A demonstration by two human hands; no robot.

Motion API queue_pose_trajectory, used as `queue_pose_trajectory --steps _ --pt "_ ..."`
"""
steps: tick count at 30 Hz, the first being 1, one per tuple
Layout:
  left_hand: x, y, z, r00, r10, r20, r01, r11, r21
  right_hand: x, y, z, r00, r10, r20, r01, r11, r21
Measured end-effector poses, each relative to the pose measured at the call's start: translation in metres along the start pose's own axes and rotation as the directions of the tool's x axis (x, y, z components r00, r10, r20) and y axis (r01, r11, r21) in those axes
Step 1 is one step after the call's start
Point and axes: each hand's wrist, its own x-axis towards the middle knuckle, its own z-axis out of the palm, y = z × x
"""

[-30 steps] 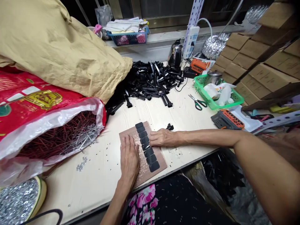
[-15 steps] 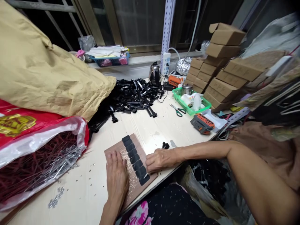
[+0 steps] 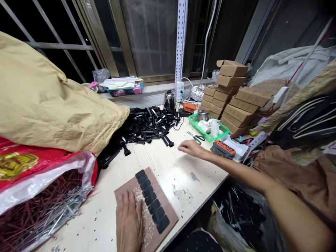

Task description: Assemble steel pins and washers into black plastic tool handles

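Clock positions are read from the board's middle, 12 o'clock pointing away from the person. At 10 o'clock, a tan paper sack (image 3: 52,105); at 9 o'clock, an open red bag (image 3: 48,155) containing thin metal rods (image 3: 52,210). The left hand (image 3: 128,220) is open and palm down, lying on the near left part of the brown board (image 3: 156,192), with nothing seen in its grip. On the board, which rests on the desk (image 3: 168,164), a single column of dark pieces (image 3: 151,198) runs from about 11 to 5 o'clock, edges touching or overlapping; pale flecks (image 3: 147,227) lie beside it. The column appears well filled along the board's length, though whether each piece is finished cannot be told. At 12 o'clock, a large heap of black parts (image 3: 154,120) lies loose, apart from the board; how many of these remain unworked cannot be judged. At 1 o'clock, the right hand (image 3: 191,147) is raised over the desk, fingers bent and blurred; whether it grips anything cannot be told. Just beyond it lie scissors (image 3: 198,137); between 1 and 2 o'clock, a green basket (image 3: 219,135); at 2 o'clock, a battery pack (image 3: 224,148)
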Motion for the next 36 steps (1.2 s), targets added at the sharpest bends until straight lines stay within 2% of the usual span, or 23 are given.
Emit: queue_pose_trajectory --steps 3,5,7,9,11,13,15,16,17,18,20,21,22,24,26,27,29,31,34,36 --pt "-0.002 0.003 -0.010 0.999 -0.043 0.006 0.044 0.996 -0.072 0.071 -0.020 0.026 0.990 0.113 -0.078 -0.116 0.993 -0.035" --pt "0.000 0.009 -0.022 0.994 -0.109 -0.017 0.105 0.984 -0.141 0.096 -0.029 0.041 0.983 0.154 -0.103 -0.159 0.986 -0.050" --pt "0.006 0.020 -0.037 0.980 -0.194 -0.037 0.180 0.954 -0.238 0.102 -0.032 0.054 0.979 0.163 -0.119 -0.171 0.984 -0.057" --pt "0.020 0.034 -0.049 0.942 -0.333 0.042 0.324 0.870 -0.372 0.092 -0.033 0.066 0.983 0.142 -0.121 -0.149 0.988 -0.052" --pt "0.040 0.052 -0.054 0.863 -0.441 0.245 0.498 0.664 -0.558 0.070 -0.038 0.076 0.990 0.092 -0.106 -0.097 0.994 -0.041" --pt "0.063 0.068 -0.048 0.802 -0.413 0.431 0.579 0.363 -0.730 0.043 -0.049 0.085 0.995 0.003 -0.102 -0.005 1.000 -0.018" --pt "0.083 0.081 -0.035 0.749 -0.352 0.561 0.620 0.071 -0.782 0.018 -0.062 0.092 0.984 -0.124 -0.130 0.128 0.992 0.021" --pt "0.091 0.086 -0.028 0.744 -0.284 0.605 0.624 -0.028 -0.781 0.009 -0.069 0.095 0.971 -0.186 -0.151 0.194 0.980 0.040" --pt "0.098 0.088 -0.022 0.748 -0.220 0.627 0.625 -0.086 -0.776 0.002 -0.075 0.097 0.955 -0.241 -0.172 0.255 0.965 0.061" --pt "0.102 0.089 -0.018 0.751 -0.214 0.624 0.613 -0.125 -0.780 -0.003 -0.080 0.099 0.940 -0.286 -0.186 0.306 0.948 0.089" --pt "0.105 0.086 -0.014 0.767 -0.229 0.599 0.591 -0.110 -0.799 -0.004 -0.085 0.101 0.922 -0.326 -0.210 0.365 0.912 0.186" --pt "0.105 0.082 -0.014 0.782 -0.277 0.558 0.569 -0.048 -0.821 -0.001 -0.086 0.102 0.920 -0.319 -0.229 0.372 0.895 0.247" --pt "0.104 0.077 -0.016 0.801 -0.338 0.494 0.540 0.054 -0.840 0.003 -0.086 0.101 0.923 -0.299 -0.241 0.364 0.879 0.307" --pt "0.102 0.064 -0.023 0.856 -0.426 0.295 0.452 0.335 -0.827 0.011 -0.085 0.100 0.947 -0.240 -0.213 0.309 0.865 0.396" --pt "0.099 0.053 -0.029 0.924 -0.356 0.140 0.336 0.579 -0.743 0.016 -0.089 0.097 0.970 -0.202 -0.136 0.241 0.860 0.450" --pt "0.098 0.049 -0.032 0.952 -0.274 0.133 0.285 0.647 -0.708 0.018 -0.092 0.096 0.976 -0.194 -0.101 0.218 0.849 0.481" --pt "0.096 0.043 -0.034 0.968 -0.126 0.215 0.242 0.686 -0.686 0.022 -0.103 0.093 0.979 -0.192 -0.063 0.194 0.813 0.549" --pt "0.094 0.041 -0.034 0.942 -0.080 0.326 0.294 0.665 -0.687 0.029 -0.116 0.092 0.973 -0.225 -0.057 0.218 0.797 0.563" --pt "0.092 0.039 -0.033 0.883 -0.143 0.446 0.437 0.594 -0.675 0.055 -0.128 0.092 0.964 -0.257 -0.064 0.260 0.874 0.411" --pt "0.092 0.036 -0.034 0.818 -0.199 0.541 0.565 0.457 -0.687 0.080 -0.126 0.094 0.984 -0.152 -0.088 0.169 0.954 0.248"
